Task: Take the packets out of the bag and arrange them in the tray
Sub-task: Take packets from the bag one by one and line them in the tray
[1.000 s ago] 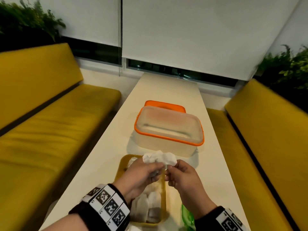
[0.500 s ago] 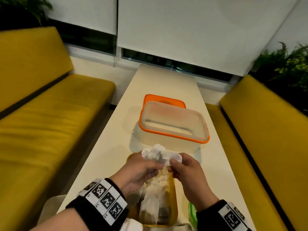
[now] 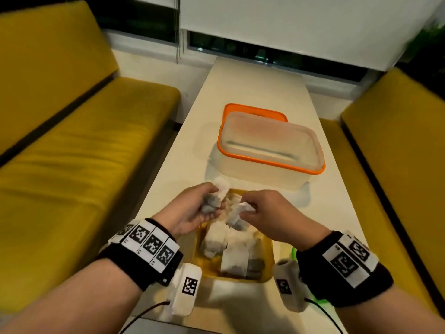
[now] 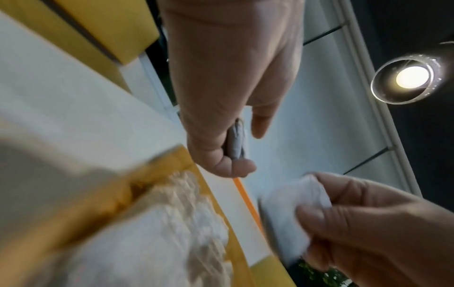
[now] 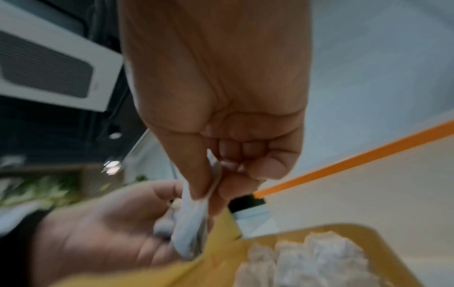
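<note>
In the head view my left hand [image 3: 212,201] grips a small bunch of white-and-grey packets [image 3: 218,197] above the far end of the yellow tray [image 3: 269,261]. My right hand [image 3: 243,209] pinches one white packet [image 3: 238,215] just right of that bunch. Several white packets [image 3: 224,242] lie in the tray. The left wrist view shows the bunch [image 4: 237,139] in my curled left fingers and the single packet [image 4: 294,203] in my right hand. In the right wrist view thumb and forefinger pinch that packet [image 5: 194,215]. A green bag [image 3: 294,252] peeks out beside my right wrist, mostly hidden.
A clear tub with an orange rim [image 3: 260,174] stands just beyond the tray, an orange lid [image 3: 252,109] behind it. The narrow white table [image 3: 183,165] runs to the window wall. Yellow benches [image 3: 96,153] flank it on both sides.
Both hands held one bunch of packets together; now they have drawn apart and lowered, the right hand holding a single packet separated from the left hand's bunch.
</note>
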Motion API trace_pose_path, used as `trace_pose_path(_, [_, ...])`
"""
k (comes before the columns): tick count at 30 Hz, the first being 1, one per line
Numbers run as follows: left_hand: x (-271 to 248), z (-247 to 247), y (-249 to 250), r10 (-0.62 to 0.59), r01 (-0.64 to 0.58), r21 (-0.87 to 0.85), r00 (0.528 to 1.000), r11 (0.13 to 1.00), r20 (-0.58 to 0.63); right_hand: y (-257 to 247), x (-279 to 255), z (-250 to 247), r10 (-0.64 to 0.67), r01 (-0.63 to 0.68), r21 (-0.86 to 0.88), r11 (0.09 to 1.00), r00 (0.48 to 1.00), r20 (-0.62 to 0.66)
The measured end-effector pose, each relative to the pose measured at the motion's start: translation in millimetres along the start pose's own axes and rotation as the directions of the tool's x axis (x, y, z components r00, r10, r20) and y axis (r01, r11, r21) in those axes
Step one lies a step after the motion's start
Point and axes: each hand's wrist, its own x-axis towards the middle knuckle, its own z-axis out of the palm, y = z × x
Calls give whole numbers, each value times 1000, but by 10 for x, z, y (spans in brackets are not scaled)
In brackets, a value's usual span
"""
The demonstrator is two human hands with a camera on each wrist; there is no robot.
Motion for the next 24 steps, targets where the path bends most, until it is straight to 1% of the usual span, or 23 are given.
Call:
trace_pose_path(2, [-34, -145, 33, 84, -84, 0, 991, 996, -102, -77, 15, 137, -45, 55, -110, 992, 995, 94])
trace_pose_path(4, [-90, -199, 55, 156, -154, 24, 977, 988, -145, -139, 72, 276, -66, 99, -181, 978, 981, 180])
trace_pose_path(6, [-134, -202, 37, 207, -202, 54, 969, 978, -137, -192, 145, 401, -21, 82, -221, 972, 964, 264])
trace_pose_path(8, [-179, -196, 0, 233, -226, 70, 966, 972, -115, -248, 207, 493, 18, 66, -233, 970, 941, 339])
trace_pose_path(10, [-207, -202, -37, 236, -230, 69, 967, 971, -94, -292, 260, 539, 47, 56, -244, 968, 917, 397])
trace_pose_path(13, [-216, -255, -60, 224, -220, 53, 969, 974, -107, -314, 339, 553, 80, 77, -311, 947, 884, 461])
trace_pose_path(15, [-211, -290, -66, 212, -210, 30, 970, 977, -121, -322, 352, 561, 95, 90, -381, 920, 893, 440])
trace_pose_path(17, [-227, -308, -75, 187, -187, 7, 976, 982, -112, -324, 352, 529, 97, 55, -412, 909, 935, 340])
trace_pose_path(18, [-241, -314, -76, 167, -168, -7, 980, 986, -104, -317, 360, 469, 103, 8, -381, 925, 958, 269])
trace_pose_path(20, [-265, -316, -83, 136, -138, -24, 986, 990, -97, -297, 387, 327, 126, -92, -236, 967, 983, 134])
trace_pose_path(22, [-277, -309, -104, 132, -132, 3, 988, 991, -80, -278, 415, 227, 128, -128, -5, 992, 991, 45])
trace_pose_path(23, [-286, -295, -120, 135, -133, 29, 989, 991, -55, -298, 405, 204, 132, -136, 125, 983, 991, 38])
trace_pose_path(24, [-292, -277, -136, 136, -134, 57, 990, 989, -24, -332, 385, 206, 132, -142, 222, 965, 990, 59])
